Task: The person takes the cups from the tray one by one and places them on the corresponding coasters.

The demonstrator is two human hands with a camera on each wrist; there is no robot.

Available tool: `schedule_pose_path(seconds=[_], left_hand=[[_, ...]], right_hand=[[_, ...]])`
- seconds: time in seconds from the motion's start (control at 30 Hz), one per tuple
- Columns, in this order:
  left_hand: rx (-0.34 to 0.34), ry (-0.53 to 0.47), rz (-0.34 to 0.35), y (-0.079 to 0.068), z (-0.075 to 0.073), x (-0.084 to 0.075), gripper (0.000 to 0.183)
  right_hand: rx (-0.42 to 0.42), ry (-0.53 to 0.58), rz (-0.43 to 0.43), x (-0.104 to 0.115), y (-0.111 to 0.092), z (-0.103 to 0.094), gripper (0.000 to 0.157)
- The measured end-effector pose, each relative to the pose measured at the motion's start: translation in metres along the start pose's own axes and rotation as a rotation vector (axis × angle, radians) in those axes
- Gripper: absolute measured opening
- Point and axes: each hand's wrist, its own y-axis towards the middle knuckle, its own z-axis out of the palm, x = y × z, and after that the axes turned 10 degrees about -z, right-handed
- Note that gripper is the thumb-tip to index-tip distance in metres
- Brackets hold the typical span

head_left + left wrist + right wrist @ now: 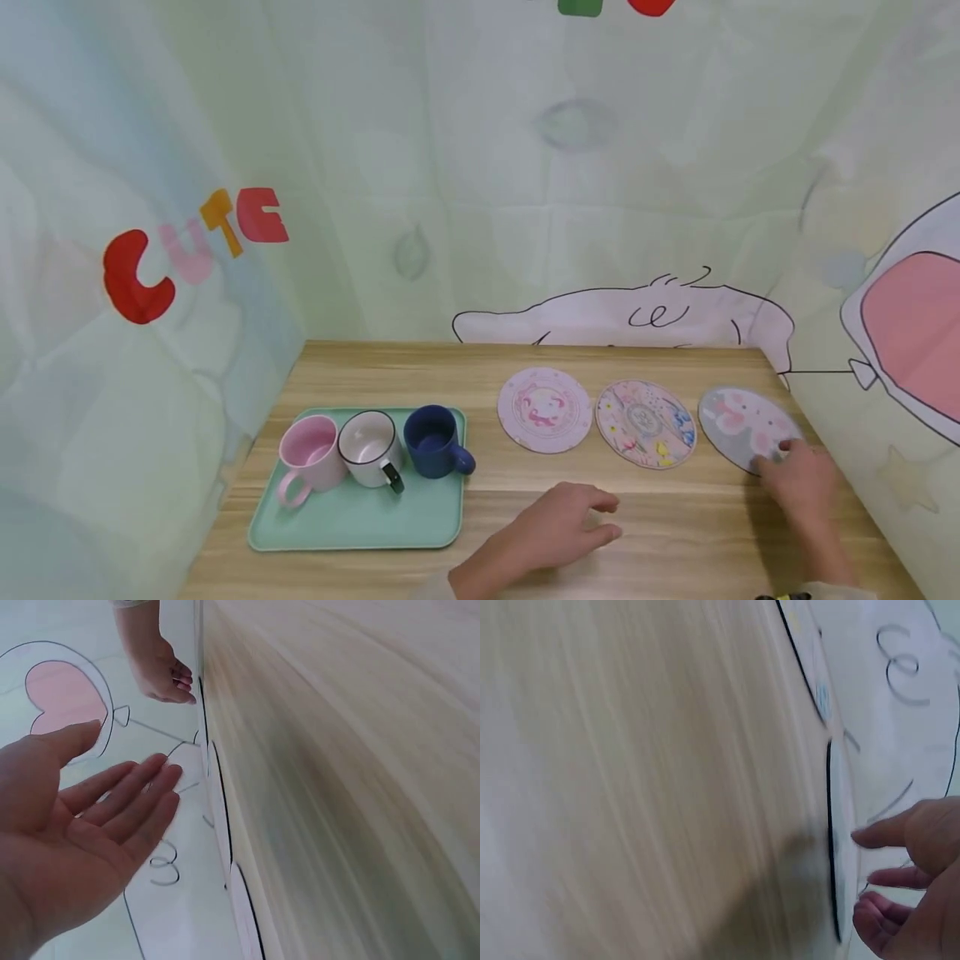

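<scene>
My left hand (558,527) hovers over the table in front of the coasters, its fingers relaxed and nothing in it. In the left wrist view the same hand (97,832) shows its bare palm. At the right my right hand (801,479) is at the near right edge of a grey coaster with pink and white shapes (738,421), fingers loosely bent. From the right wrist view, the thumb and fingers of that hand (919,870) are spread apart beside the coaster's edge. To its left lie a floral coaster (615,417) and a pink coaster (517,417), both flat.
A mint-green tray (337,525) stands at the left of the wooden table (637,575). Along its back part sit a pink mug (322,462), a white mug with a black rim (366,467) and a dark blue mug (427,454). Printed curtains (487,208) surround the table's back and sides.
</scene>
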Motion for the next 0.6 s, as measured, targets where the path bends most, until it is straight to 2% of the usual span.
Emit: schedule_pose_path(seconds=[0.13, 0.3, 0.43, 0.6], left_hand=[[-0.046, -0.099, -0.022, -0.017, -0.013, 0.014, 0.039], [-0.161, -0.124, -0.021, -0.042, -0.026, 0.029, 0.037], [-0.273, -0.175, 0.015, -0.060, -0.040, 0.039, 0.034], [-0.445, -0.190, 0.017, -0.073, -0.072, 0.049, 0.033]], right_hand=[[0.031, 0.088, -0.118, 0.024, -0.003, 0.012, 0.051], [0.105, 0.188, -0.245, 0.065, -0.011, 0.026, 0.045], [0.133, 0.255, -0.340, 0.100, -0.022, 0.034, 0.041], [0.126, 0.342, -0.447, 0.139, -0.030, 0.046, 0.034]])
